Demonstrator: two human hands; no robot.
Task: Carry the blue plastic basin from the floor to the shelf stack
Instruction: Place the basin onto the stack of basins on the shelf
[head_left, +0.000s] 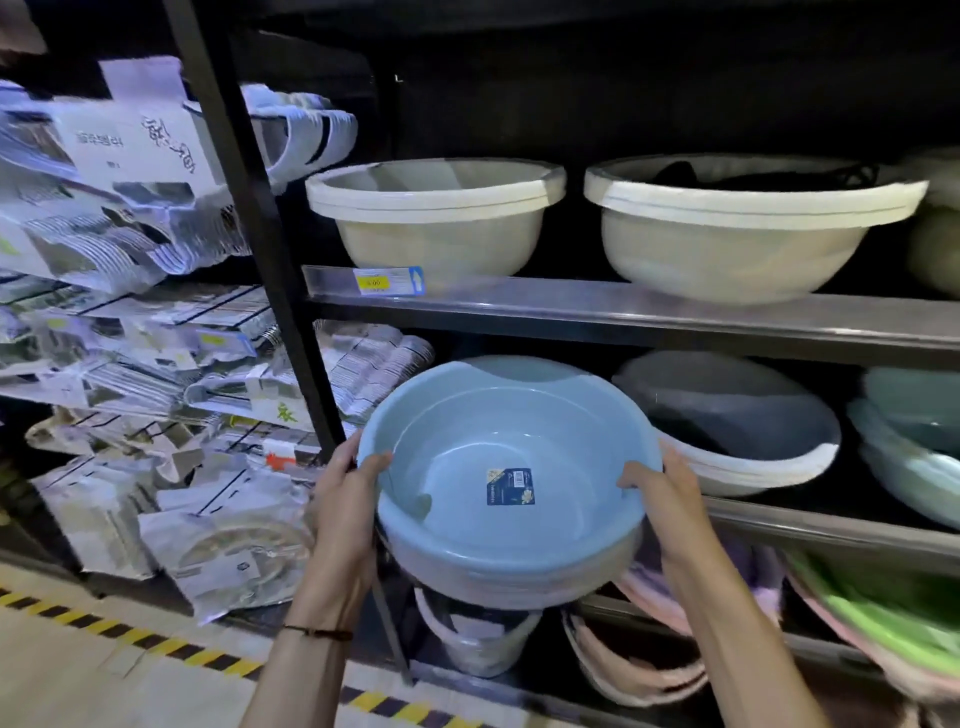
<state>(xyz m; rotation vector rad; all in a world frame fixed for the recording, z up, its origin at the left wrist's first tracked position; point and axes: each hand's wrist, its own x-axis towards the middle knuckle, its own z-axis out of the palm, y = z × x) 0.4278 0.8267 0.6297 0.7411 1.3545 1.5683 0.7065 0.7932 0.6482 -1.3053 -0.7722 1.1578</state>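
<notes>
A round blue plastic basin (467, 467) with a dark label sticker inside is held up in front of the middle shelf, tilted toward me. My left hand (345, 486) grips its left rim, thumb curled over the edge. My right hand (660, 486) grips the right rim the same way. Behind the basin, on the middle shelf (831, 525), the top of another blue basin (524, 366) peeks out. The basin I hold hides most of it.
The upper shelf (623, 312) carries stacks of cream basins (436, 213). A grey and white basin stack (727, 415) stands to the right on the middle shelf, with green ones (914, 447) beyond. A black upright post (260, 234) separates racks of packaged hangers (156, 364). Hazard tape (130, 636) marks the floor.
</notes>
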